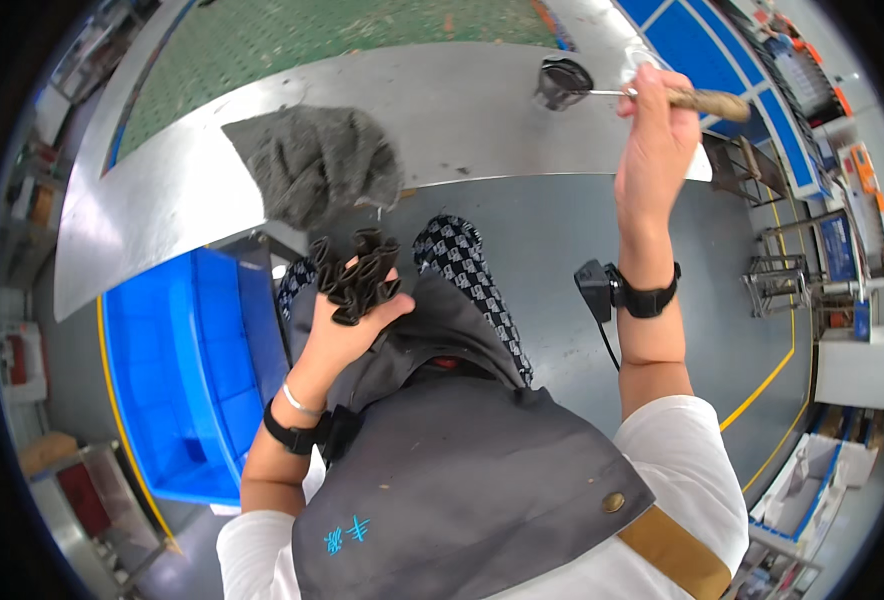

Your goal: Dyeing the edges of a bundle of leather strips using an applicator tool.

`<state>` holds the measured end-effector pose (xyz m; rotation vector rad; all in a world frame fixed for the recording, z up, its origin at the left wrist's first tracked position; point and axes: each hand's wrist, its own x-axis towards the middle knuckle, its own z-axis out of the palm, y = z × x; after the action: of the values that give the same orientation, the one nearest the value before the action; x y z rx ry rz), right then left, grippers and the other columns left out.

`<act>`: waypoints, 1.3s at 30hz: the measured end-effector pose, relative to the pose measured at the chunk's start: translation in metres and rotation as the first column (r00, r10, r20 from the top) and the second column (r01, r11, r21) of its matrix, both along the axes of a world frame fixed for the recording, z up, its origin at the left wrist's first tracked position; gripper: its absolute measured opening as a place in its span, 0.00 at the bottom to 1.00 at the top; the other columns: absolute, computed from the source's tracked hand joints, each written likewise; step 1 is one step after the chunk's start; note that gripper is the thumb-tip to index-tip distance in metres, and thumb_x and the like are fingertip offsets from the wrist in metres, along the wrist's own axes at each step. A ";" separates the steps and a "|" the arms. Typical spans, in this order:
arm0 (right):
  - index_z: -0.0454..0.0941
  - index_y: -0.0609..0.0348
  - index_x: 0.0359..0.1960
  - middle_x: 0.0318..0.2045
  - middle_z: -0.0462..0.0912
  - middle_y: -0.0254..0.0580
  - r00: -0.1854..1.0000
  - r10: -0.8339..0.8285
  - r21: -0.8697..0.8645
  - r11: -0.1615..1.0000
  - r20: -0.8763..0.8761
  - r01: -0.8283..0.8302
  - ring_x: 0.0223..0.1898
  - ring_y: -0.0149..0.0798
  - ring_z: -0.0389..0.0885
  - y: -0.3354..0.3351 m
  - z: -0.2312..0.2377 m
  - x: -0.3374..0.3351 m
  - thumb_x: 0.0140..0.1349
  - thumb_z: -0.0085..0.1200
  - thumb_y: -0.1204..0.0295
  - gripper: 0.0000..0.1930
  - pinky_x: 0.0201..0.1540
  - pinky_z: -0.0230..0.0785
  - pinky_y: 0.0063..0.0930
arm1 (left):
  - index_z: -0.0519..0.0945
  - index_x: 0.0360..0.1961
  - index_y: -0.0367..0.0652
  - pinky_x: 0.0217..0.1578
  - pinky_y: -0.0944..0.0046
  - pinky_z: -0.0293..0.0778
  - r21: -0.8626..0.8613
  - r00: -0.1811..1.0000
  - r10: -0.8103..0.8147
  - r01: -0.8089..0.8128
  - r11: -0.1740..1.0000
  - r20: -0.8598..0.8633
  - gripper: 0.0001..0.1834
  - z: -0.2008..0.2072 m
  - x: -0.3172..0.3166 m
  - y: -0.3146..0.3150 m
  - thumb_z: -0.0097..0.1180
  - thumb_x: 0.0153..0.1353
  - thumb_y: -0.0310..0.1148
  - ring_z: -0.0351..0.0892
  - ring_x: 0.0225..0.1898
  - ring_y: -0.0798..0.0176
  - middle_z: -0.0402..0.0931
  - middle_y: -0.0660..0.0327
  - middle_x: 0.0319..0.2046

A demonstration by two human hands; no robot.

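Note:
At the far right of the metal bench [482, 130], my right hand [657, 145] is closed round a thin metal-shafted tool with a brown handle [717, 103]. Its shaft runs left to a small dark cup [564, 82]; I cannot tell whether the tool's tip is inside it or joined to it. Over my lap, my left hand [340, 335] grips a bunch of dark, wavy, loop-shaped pieces [360, 275], whose exact kind I cannot make out. A crumpled grey cloth [317, 165] lies along the bench's near edge, just beyond that hand.
A green speckled surface [352, 30] is set into the bench at the back. Blue plastic bins [177, 370] stand to the left, below bench height. On the right are metal stools [777, 275], a blue panel [697, 50] and yellow floor lines [762, 390].

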<state>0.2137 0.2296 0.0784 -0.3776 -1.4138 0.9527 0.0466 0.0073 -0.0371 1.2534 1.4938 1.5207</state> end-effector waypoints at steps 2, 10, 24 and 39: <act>0.68 0.59 0.24 0.18 0.67 0.29 0.997 -0.073 0.029 0.997 0.040 0.072 0.22 0.20 0.62 0.025 -0.007 0.004 0.56 0.51 0.69 0.08 0.24 0.55 0.16 | 0.72 0.32 0.38 0.32 0.72 0.65 -0.001 0.992 -0.098 0.098 0.995 0.083 0.18 -0.002 -0.007 -0.002 0.66 0.39 0.26 0.67 0.28 0.71 0.70 0.68 0.26; 0.69 0.62 0.25 0.17 0.69 0.29 0.868 -0.340 0.104 0.940 0.362 0.325 0.20 0.21 0.64 0.056 -0.022 0.000 0.54 0.53 0.68 0.10 0.24 0.60 0.16 | 0.70 0.34 0.38 0.31 0.71 0.65 0.038 0.949 -0.238 0.235 0.971 0.206 0.13 -0.004 -0.007 -0.001 0.56 0.52 0.35 0.66 0.30 0.71 0.68 0.64 0.31; 0.71 0.63 0.22 0.14 0.72 0.35 0.770 -0.457 0.188 0.888 0.445 0.419 0.17 0.27 0.68 0.070 -0.035 0.000 0.53 0.53 0.66 0.12 0.21 0.59 0.21 | 0.68 0.38 0.39 0.24 0.76 0.59 0.149 0.870 -0.363 0.331 0.932 0.335 0.26 0.009 -0.007 0.005 0.57 0.48 0.49 0.60 0.24 0.76 0.62 0.68 0.24; 0.70 0.60 0.23 0.18 0.69 0.30 0.916 -0.349 0.066 0.937 0.197 0.343 0.21 0.21 0.63 0.038 -0.024 0.013 0.55 0.52 0.68 0.09 0.25 0.56 0.16 | 0.67 0.40 0.38 0.25 0.74 0.56 0.086 0.928 -0.193 0.174 0.981 0.318 0.32 0.005 -0.010 0.003 0.56 0.45 0.55 0.60 0.24 0.73 0.60 0.69 0.22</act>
<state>0.2262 0.2676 0.0541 -0.6962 -1.4832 0.6138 0.0368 0.0101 -0.0320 1.0769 1.0968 1.5641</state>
